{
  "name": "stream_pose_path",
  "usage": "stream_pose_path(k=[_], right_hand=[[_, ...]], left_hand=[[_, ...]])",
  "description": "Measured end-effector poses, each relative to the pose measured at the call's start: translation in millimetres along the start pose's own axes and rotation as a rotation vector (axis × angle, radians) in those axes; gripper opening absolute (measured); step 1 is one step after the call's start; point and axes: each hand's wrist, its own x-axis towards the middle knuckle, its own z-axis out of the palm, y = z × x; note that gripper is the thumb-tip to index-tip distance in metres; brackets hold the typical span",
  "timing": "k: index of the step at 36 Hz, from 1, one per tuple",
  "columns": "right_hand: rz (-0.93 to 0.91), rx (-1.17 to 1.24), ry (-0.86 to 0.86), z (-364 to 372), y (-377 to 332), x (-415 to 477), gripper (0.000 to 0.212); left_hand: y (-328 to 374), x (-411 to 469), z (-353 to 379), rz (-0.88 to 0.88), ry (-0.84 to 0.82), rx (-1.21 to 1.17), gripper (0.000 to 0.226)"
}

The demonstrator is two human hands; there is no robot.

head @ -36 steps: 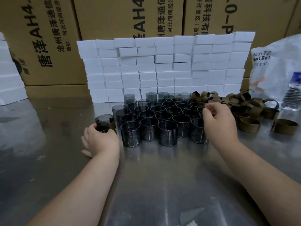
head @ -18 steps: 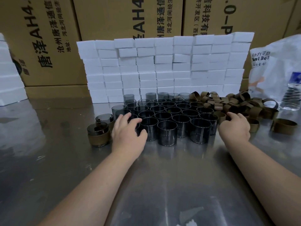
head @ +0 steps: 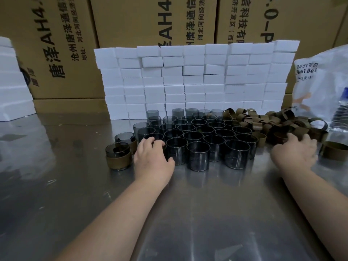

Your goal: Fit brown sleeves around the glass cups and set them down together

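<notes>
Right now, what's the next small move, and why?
Probably close the left hand round the bare cup it touches and lift it clear. The right hand is at the sleeve pile, and two sleeved cups stand to the left, so another cup seems due.

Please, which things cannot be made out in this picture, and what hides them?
1. Head view: the left hand covers whatever it touches among the glass cups.
2. Head view: the right hand hides its own fingertips in the brown sleeves.
3. Head view: the bottle is cut off by the right edge.
</notes>
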Motion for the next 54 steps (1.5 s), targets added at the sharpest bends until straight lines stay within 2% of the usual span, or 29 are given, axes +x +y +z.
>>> stream_pose_path(k=[4, 9, 13, 16, 19, 22, 25, 28, 31, 34, 37, 40, 42, 46, 50, 54], right_hand=[[0.041, -0.117, -0.122, 2.2, 1.2, 2.9, 0.049], [0.073, -0.2, -0.105, 7.4, -2.0, 7.0, 0.045], [0.093, -0.245, -0.098, 11.9, -2.6, 9.3, 0.042], [0.06, -0.263, -0.102, 12.9, -1.9, 8.4, 0.037], [0.067, -0.216, -0.1, 11.4, -2.7, 6.5, 0.041], [0.072, -0.062, -0.01, 7.9, -2.4, 5.7, 0.041], [0.038, 0.248, 0.155, 2.3, -4.0, 1.0, 0.031], [-0.111, 0.489, 0.215, -3.7, -13.4, -11.6, 0.028], [-0.31, 0.618, 0.289, -15.3, -28.2, -29.2, 0.03], [-0.513, 0.775, 0.324, -31.7, -45.7, -56.3, 0.027], [-0.677, 0.906, 0.136, -40.2, -60.1, -92.2, 0.022], [-0.723, 0.915, -0.273, -40.1, -68.1, -126.3, 0.028], [-0.75, 0.832, -0.462, -34.9, -68.0, -139.6, 0.034], [-0.822, 0.81, -0.597, -28.7, -66.0, -146.8, 0.012], [-0.875, 0.807, -0.57, -26.8, -67.8, -147.6, 0.035], [-0.809, 0.772, -0.63, -23.0, -66.1, -145.8, 0.045]], left_hand=[[0.3, 0.3, -2.4, -0.051, 0.007, 0.003, 0.033], [-0.3, 1.5, -1.9, -0.067, -0.024, 0.046, 0.019], [-0.4, 1.7, -1.7, -0.069, -0.003, 0.012, 0.017], [1.4, 1.7, -4.3, -0.036, 0.107, -0.053, 0.017], [6.3, -0.7, -9.2, 0.003, 0.267, -0.187, 0.018], [10.8, -3.2, -11.3, 0.051, 0.332, -0.309, 0.019], [13.1, -6.0, -12.5, 0.115, 0.311, -0.42, 0.023], [13.1, -5.8, -11.2, 0.15, 0.335, -0.535, 0.024], [10.6, -3.0, -9.0, 0.056, 0.346, -0.658, 0.019], [7.4, -0.1, -6.6, -0.023, 0.32, -0.764, 0.03], [10.9, 0.1, -3.7, -0.108, 0.239, -0.942, 0.037], [18.5, -2.1, -4.5, -0.151, 0.199, -1.124, 0.033], [20.5, -2.0, -3.6, -0.172, 0.163, -1.188, 0.033], [22.4, -0.6, -3.0, -0.169, 0.15, -1.251, 0.032], [22.9, -1.7, -1.9, -0.091, 0.143, -1.231, 0.037], [24.7, -5.9, -2.2, 0.002, 0.179, -1.184, 0.033]])
